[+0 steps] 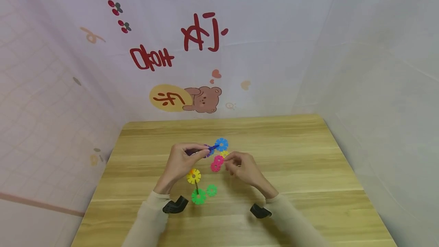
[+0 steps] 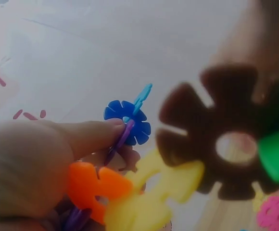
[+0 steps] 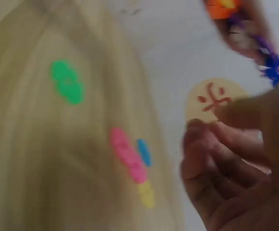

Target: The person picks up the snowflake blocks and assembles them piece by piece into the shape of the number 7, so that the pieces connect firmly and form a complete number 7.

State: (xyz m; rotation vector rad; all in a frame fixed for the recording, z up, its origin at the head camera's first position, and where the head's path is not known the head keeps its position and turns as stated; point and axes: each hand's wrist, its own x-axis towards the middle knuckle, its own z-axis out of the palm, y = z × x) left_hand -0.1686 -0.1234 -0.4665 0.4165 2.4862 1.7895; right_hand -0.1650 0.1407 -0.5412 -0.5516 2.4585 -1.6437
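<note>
- Wooden table (image 1: 291, 155) under both hands; left hand (image 1: 180, 161) gripping a snowflake-disc assembly (image 1: 209, 149) above it, right hand (image 1: 243, 169) loosely curled, holding nothing.
- Fingers (image 2: 94, 137) pinched on purple piece (image 2: 120, 142) beside blue disc (image 2: 130, 122).
- Blurred: right hand (image 3: 235, 173) relaxed, empty; pink disc (image 3: 126, 154) below on table.

Loose pink discs (image 1: 217, 163) and a green disc (image 1: 211, 190) lie between the hands; outer desk (image 1: 308, 155) is bare.
</note>
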